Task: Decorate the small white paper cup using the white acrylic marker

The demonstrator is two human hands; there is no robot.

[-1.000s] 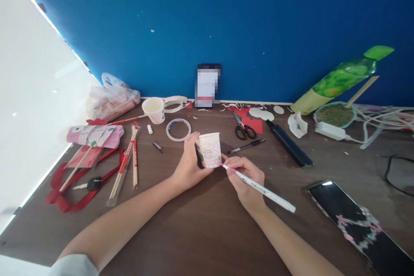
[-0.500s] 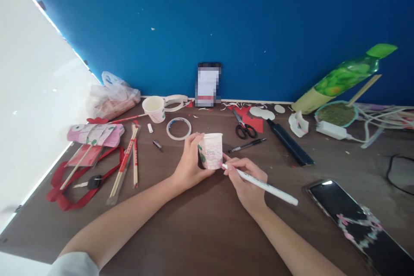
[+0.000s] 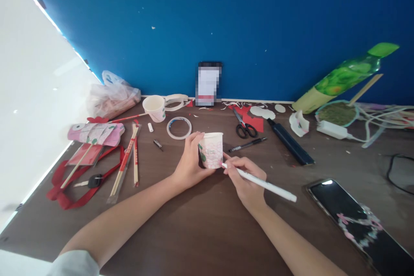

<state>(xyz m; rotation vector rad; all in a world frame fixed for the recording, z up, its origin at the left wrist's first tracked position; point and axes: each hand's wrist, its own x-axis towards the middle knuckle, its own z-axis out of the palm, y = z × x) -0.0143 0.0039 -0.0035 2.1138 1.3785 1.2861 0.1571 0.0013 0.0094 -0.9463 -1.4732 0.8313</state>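
Observation:
A white paper cup [image 3: 211, 151] with green leaves and pink curved lines stands upright in the middle of the desk. My left hand [image 3: 191, 159] is closed around its left side and bottom, fingertips near the rim. In my right hand [image 3: 247, 177] is a white marker [image 3: 270, 188], pinched near its tip. The pink tip touches the lower right of the cup wall. Behind the cup lie a roll of tape [image 3: 179, 128], black-handled scissors [image 3: 245, 125] and a black pen [image 3: 247, 144]. A small white cap [image 3: 150, 127] rests farther left.
Another paper cup [image 3: 154, 108] stands at the back left, near wrapped chopsticks [image 3: 124, 161] and a pink paper fish [image 3: 95, 133]. A phone [image 3: 208, 84] leans on the blue wall. At right are a tilted green bottle [image 3: 349, 73], a dark folded fan [image 3: 291, 143] and another phone [image 3: 336, 200].
Almost nothing differs. The marker's rear end has shifted very slightly left with my right hand, its tip still at the cup's lower right. My left hand keeps its hold.

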